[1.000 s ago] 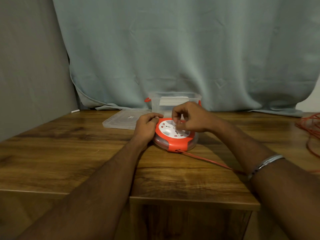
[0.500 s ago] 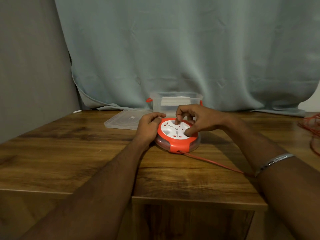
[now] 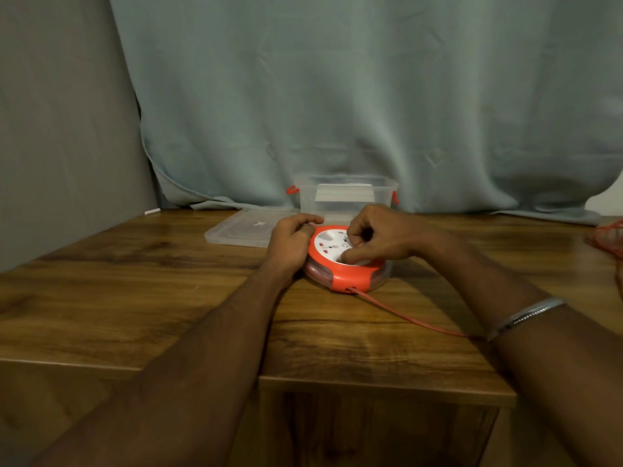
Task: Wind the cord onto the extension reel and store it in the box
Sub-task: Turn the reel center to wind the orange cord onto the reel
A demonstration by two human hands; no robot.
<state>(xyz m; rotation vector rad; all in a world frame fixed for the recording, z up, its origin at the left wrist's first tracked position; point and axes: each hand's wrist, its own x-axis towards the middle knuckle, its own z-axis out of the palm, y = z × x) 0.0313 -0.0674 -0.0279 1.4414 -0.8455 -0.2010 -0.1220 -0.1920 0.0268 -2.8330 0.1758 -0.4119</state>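
Head view shows a clear plastic box point(image 3: 345, 197) at the table's point(image 3: 135, 298) back edge, something white inside, its lid point(image 3: 246, 227) flat alongside. Nearer lies the reel point(image 3: 344, 264), its cord point(image 3: 404, 315) trailing rightward. Left hand point(image 3: 290, 241) curls around the reel's rim; right hand point(image 3: 381, 235) presses bent fingers on its white face.

Wooden table point(image 3: 135, 298), glossy grain. Grey-green curtain point(image 3: 371, 96) hangs behind, hem resting on tabletop. Grey wall point(image 3: 60, 129) left. Small white object point(image 3: 152, 211) at table's far-left edge.
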